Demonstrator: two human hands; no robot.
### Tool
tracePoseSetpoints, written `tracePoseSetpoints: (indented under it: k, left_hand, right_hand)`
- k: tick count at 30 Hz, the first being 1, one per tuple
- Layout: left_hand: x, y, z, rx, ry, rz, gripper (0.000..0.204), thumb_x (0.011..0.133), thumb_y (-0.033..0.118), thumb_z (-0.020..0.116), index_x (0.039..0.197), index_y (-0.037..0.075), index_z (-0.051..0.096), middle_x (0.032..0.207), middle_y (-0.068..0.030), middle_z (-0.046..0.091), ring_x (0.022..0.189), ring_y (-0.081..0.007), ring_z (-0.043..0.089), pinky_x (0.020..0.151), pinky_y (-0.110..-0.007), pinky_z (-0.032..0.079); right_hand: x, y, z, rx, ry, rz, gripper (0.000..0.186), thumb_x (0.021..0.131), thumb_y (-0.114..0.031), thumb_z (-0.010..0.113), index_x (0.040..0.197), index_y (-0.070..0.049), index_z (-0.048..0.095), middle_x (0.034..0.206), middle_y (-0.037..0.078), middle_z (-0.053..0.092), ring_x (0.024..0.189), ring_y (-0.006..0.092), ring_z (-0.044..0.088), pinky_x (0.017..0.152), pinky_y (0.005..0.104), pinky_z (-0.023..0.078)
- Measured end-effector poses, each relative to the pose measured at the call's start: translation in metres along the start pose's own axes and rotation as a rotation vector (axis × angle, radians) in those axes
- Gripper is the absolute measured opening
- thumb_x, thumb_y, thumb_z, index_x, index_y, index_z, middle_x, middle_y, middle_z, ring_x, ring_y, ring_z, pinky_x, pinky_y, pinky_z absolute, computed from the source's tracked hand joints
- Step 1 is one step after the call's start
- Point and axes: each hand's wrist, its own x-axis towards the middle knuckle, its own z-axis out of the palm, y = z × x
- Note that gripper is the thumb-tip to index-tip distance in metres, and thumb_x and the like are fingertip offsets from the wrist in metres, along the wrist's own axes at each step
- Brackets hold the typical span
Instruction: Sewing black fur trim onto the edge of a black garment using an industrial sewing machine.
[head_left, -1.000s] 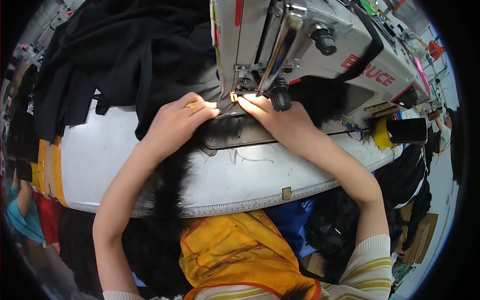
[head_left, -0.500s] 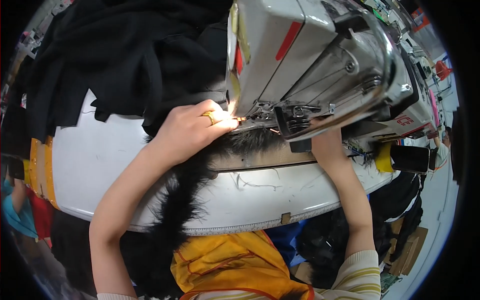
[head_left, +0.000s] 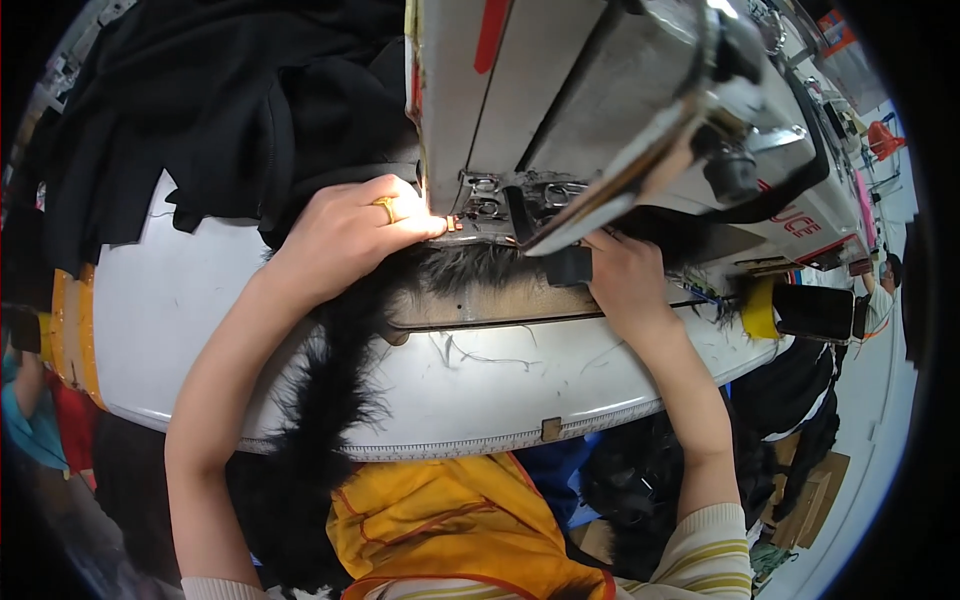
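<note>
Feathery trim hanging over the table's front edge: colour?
Black feathery trim, best in head view.

Long black fluffy strip of trim (head_left: pixel 338 385): rough, wispy, feather- or fur-like; wide black draped cloth (head_left: pixel 190 110): matt, soft, fairly smooth. Pale-grey boxy sewing machine head (head_left: pixel 450 120): smooth, painted-metal look, semi-gloss, bare shiny metal fittings low down; long white curved desk (head_left: pixel 190 320): smooth, glossy, flat tan plate (head_left: pixel 490 306) in it dull, scuffed. Thick yellow ring (head_left: pixel 388 209): polished metal look; orange-yellow red-edged apron (head_left: pixel 440 520): matt, creased cloth.
</note>
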Motion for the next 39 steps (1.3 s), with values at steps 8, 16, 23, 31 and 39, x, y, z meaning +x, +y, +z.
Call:
tracePoseSetpoints:
  k: [8, 16, 23, 31, 39]
  left_hand:
    - [0.029, 0.086, -0.034, 0.518, -0.330, -0.211, 0.029, 0.078, 0.012, 0.051, 0.106, 0.006, 0.059, 0.110, -0.0086, 0.060, 0.103, -0.0193, 0.057, 0.074, -0.032, 0.050]
    - [-0.021, 0.059, -0.040, 0.036, -0.051, -0.015, 0.027, 0.078, 0.005, 0.053, 0.105, 0.003, 0.060, 0.107, -0.0085, 0.063, 0.101, -0.0231, 0.062, 0.082, -0.032, 0.052]
    - [-0.004, 0.068, -0.020, 0.242, -0.150, -0.115, 0.040, 0.072, 0.006, 0.055, 0.112, 0.004, 0.052, 0.094, -0.0049, 0.052, 0.092, -0.0200, 0.054, 0.078, -0.029, 0.047]
    - [-0.008, 0.061, -0.027, 0.361, -0.077, -0.004, 0.025, 0.073, 0.012, 0.056, 0.097, 0.006, 0.055, 0.098, -0.0042, 0.054, 0.094, -0.0167, 0.052, 0.079, -0.027, 0.044]
    - [-0.008, 0.066, -0.021, 0.055, -0.005, -0.096, 0.020, 0.074, 0.010, 0.057, 0.093, 0.006, 0.057, 0.100, -0.0043, 0.059, 0.096, -0.0186, 0.059, 0.075, -0.029, 0.049]
  right_hand:
    - [0.007, 0.003, 0.008, -0.040, 0.080, -0.077, 0.045, 0.076, -0.007, 0.052, 0.119, -0.019, 0.056, 0.110, -0.002, 0.061, 0.070, 0.0175, 0.064, 0.062, 0.0261, 0.053]
    - [-0.024, -0.056, -0.068, -0.169, -0.384, -0.251, 0.040, 0.072, -0.012, 0.055, 0.111, -0.007, 0.060, 0.107, 0.006, 0.063, 0.070, 0.0179, 0.061, 0.058, 0.0277, 0.049]
    - [0.009, -0.069, -0.053, -0.047, -0.111, -0.253, 0.046, 0.072, -0.008, 0.053, 0.117, 0.001, 0.052, 0.119, 0.011, 0.055, 0.098, 0.0210, 0.056, 0.081, 0.0305, 0.046]
    - [0.020, -0.059, -0.025, -0.041, -0.202, -0.153, 0.037, 0.074, -0.010, 0.055, 0.110, -0.003, 0.054, 0.105, 0.005, 0.058, 0.079, 0.0157, 0.061, 0.065, 0.0290, 0.050]
    - [0.023, -0.054, -0.008, -0.020, -0.093, -0.209, 0.049, 0.074, -0.004, 0.054, 0.122, -0.013, 0.053, 0.124, -0.004, 0.052, 0.073, 0.0151, 0.061, 0.058, 0.0260, 0.051]
